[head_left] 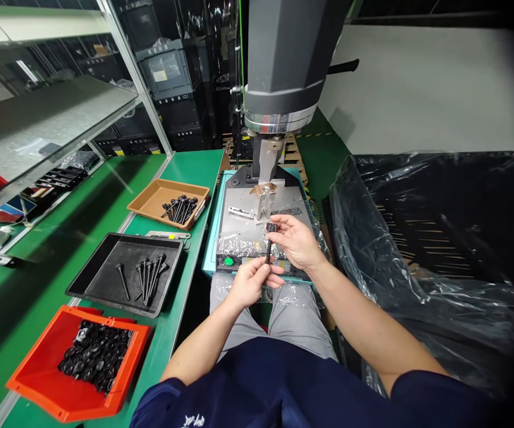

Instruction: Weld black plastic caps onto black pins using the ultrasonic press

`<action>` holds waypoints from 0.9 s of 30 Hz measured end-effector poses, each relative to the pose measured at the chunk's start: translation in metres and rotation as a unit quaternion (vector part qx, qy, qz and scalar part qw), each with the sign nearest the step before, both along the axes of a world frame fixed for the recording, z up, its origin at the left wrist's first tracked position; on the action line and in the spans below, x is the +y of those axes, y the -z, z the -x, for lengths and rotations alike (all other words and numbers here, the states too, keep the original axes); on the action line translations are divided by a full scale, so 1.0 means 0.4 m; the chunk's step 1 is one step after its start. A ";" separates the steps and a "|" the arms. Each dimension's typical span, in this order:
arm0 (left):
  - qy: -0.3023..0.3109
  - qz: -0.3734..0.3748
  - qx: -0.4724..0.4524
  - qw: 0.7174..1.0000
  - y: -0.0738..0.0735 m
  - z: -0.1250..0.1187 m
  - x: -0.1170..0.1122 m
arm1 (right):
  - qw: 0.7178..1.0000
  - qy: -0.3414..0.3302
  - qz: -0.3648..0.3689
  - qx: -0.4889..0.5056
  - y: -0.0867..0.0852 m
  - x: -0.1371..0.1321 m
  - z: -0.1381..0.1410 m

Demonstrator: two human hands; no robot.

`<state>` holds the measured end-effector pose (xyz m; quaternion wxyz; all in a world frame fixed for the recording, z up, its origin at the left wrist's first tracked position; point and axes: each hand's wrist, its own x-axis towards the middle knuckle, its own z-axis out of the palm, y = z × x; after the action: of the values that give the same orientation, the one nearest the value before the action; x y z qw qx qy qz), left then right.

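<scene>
Between my two hands, in front of the press, is a black bolt-like rod (269,245) with a wide round head, held upright with the head on top. My right hand (299,242) pinches it just under the head. Lower down, the fingers of my left hand (251,282) close on its bottom end. Just beyond my hands stands a metal fixture (264,202) on the press's steel base plate (234,229), below the tool of the press head (284,65).
On the green bench (163,327) at left are a tan tray (143,199) and a black tray (91,273) with similar rods. An orange bin (38,368) holds small black round parts. A plastic-lined black container (439,196) stands at right. A green button (229,261) is on the press front.
</scene>
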<state>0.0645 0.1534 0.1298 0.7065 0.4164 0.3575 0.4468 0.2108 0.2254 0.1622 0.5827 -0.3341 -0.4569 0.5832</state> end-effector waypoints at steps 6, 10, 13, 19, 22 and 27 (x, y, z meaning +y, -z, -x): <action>-0.004 0.018 -0.014 1.000 0.003 -0.001 0.003 | 0.997 0.036 -0.032 -0.055 0.009 0.008 0.007; -0.033 0.023 -0.015 0.999 0.008 -0.002 0.010 | 0.993 0.065 -0.044 -0.084 0.009 0.010 0.014; -0.042 0.023 -0.005 0.999 0.012 0.000 0.014 | 0.993 0.080 -0.039 -0.082 0.015 0.012 0.024; -0.049 -0.027 0.060 0.997 0.034 0.003 0.022 | 0.990 0.095 -0.022 -0.103 0.032 0.028 0.050; -0.100 -0.080 0.160 0.979 0.054 0.038 0.062 | 0.987 0.097 -0.002 -0.127 0.039 0.032 0.043; -0.236 -0.090 0.338 0.907 0.041 0.226 0.206 | 0.987 0.076 0.053 -0.134 0.066 0.018 -0.019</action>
<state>-0.0258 0.2357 0.1133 0.3770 0.5079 0.6207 0.4634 0.2183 0.2325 0.1358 0.5404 -0.4735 -0.4726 0.5102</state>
